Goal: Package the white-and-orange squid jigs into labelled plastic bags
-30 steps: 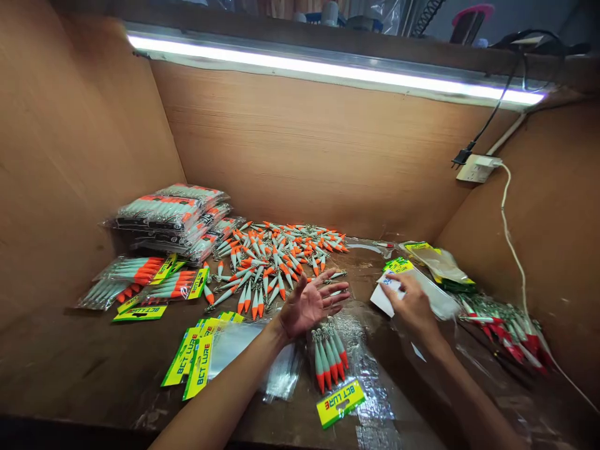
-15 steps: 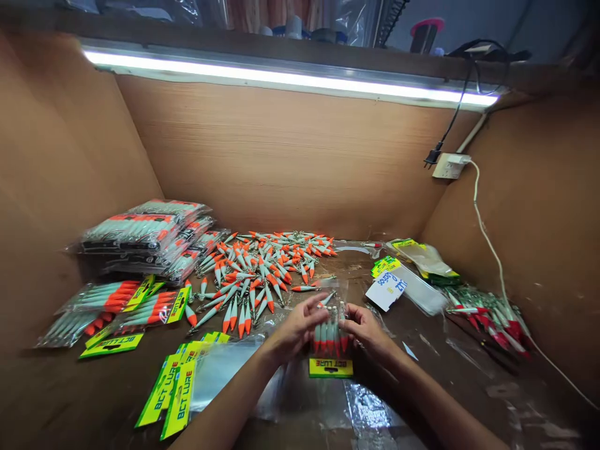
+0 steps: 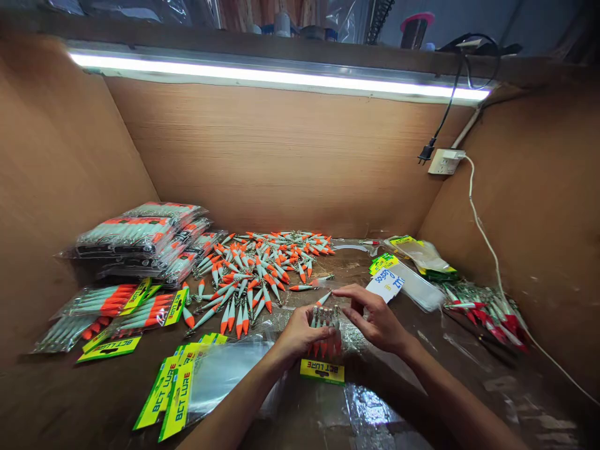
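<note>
My left hand (image 3: 297, 335) is closed round a clear bag of orange-and-white lures (image 3: 324, 331), whose yellow BCT LURE header card (image 3: 322, 370) hangs at its lower end. My right hand (image 3: 375, 319) hovers over the bag's top, thumb and forefinger pinched close together near the lure hooks; I cannot make out anything between them. Both hands are above the middle of the wooden bench (image 3: 94, 394). A loose lure (image 3: 323, 298) lies just beyond the fingers.
A heap of loose lures (image 3: 262, 262) lies at the back centre. Packed bags (image 3: 140, 234) are stacked at the left, empty bags with yellow cards (image 3: 175, 390) at the front left, red-tipped lures (image 3: 487, 309) at the right. Wooden walls enclose three sides.
The left hand went from open, palm up, to gripping the bag of lures. The right hand left the white card at the right and came to the bag's top. The bag was lifted slightly.
</note>
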Available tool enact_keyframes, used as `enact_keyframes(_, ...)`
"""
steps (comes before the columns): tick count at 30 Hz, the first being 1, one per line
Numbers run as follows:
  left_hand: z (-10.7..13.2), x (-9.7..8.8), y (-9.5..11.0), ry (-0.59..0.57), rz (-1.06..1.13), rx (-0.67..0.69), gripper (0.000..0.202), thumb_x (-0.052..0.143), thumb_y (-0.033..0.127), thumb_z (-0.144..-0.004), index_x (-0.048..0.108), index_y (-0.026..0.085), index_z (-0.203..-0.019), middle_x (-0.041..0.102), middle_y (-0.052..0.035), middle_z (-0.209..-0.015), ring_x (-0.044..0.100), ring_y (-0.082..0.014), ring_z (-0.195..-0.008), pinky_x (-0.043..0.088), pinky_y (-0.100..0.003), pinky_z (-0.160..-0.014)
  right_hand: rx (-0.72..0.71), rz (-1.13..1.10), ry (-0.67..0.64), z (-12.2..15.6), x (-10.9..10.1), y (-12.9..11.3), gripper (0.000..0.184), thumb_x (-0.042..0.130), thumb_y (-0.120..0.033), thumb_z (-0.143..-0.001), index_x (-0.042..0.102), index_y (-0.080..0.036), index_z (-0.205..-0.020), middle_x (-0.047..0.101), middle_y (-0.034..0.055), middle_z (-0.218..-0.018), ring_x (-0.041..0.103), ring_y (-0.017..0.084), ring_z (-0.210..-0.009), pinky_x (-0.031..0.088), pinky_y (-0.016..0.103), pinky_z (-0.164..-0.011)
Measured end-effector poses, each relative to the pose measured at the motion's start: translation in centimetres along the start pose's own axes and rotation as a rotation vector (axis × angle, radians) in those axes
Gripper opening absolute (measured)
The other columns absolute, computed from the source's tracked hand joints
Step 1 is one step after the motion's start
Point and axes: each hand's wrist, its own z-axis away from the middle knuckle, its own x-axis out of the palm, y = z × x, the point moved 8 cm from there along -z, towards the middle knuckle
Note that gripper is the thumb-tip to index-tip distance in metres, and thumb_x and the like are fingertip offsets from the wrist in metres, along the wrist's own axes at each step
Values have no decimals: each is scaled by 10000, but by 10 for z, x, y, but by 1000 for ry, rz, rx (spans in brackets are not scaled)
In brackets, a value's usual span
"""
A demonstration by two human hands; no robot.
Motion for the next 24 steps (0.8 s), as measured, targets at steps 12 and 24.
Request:
enact_keyframes(12, -1, -16, -1, 185, -184, -27, 600, 863, 260, -626, 674, 147, -1184, 709, -46, -918, 617, -197, -824, 450, -285, -754, -47, -38, -153, -8, 14, 8, 180, 583, -222, -977, 724, -236, -1089, 666, 61, -1007, 629, 188, -941, 483, 300, -817)
enact_keyframes(24, 1, 7, -12, -72, 72, -115, 721, 892, 220, -610, 608, 155, -1270, 720, -73, -1065, 666, -218, -920, 488, -309, -832, 39, -85, -136, -3, 4, 32, 117, 634, -259, -953, 742, -212, -950, 709, 37, -884, 651, 172, -816, 475, 281, -736)
